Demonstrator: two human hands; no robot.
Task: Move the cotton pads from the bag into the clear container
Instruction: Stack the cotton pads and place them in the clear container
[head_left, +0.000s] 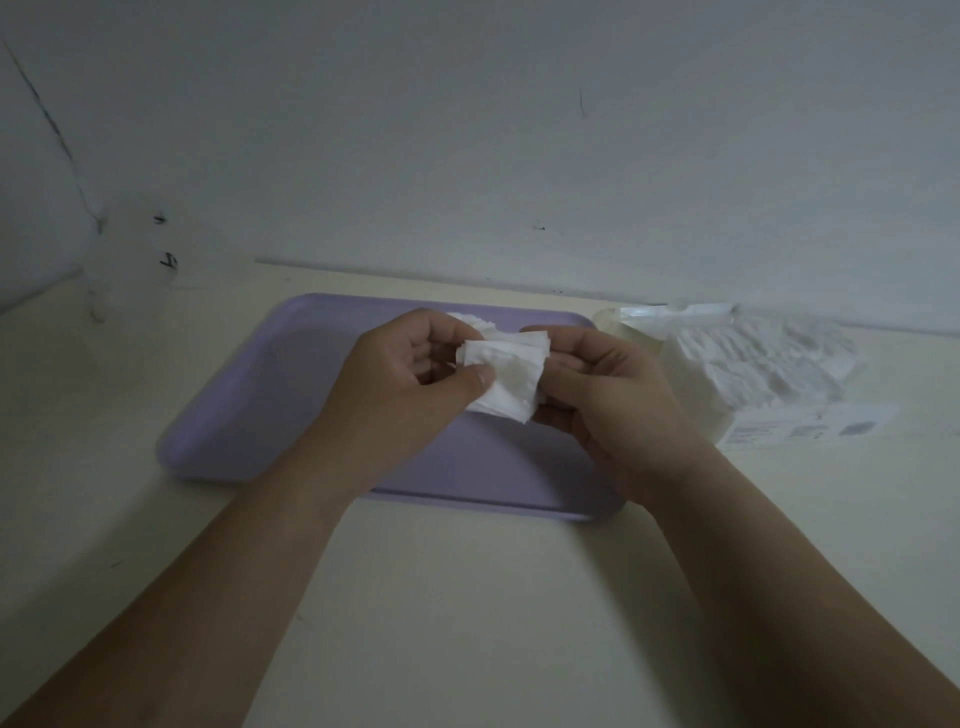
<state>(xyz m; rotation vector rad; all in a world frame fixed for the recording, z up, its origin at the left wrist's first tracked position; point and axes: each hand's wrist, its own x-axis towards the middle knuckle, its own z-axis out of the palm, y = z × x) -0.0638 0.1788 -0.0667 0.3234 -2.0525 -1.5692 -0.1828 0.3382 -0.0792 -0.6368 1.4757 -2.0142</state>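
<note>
Both hands hold a small stack of white square cotton pads (506, 376) above the purple tray (249, 405). My left hand (405, 384) pinches the stack's left side with thumb on top and fingers behind. My right hand (602, 395) grips its right side with curled fingers. The clear plastic bag (748, 369), still stuffed with white pads, lies on the table to the right of the tray. A cream, translucent round container (631, 332) shows partly between the tray's far right corner and the bag; my right hand hides most of it.
The cream table (467, 597) runs up to a white wall (467, 130) just behind the tray. A faint clear object with black marks (140, 260) stands at the far left by the wall.
</note>
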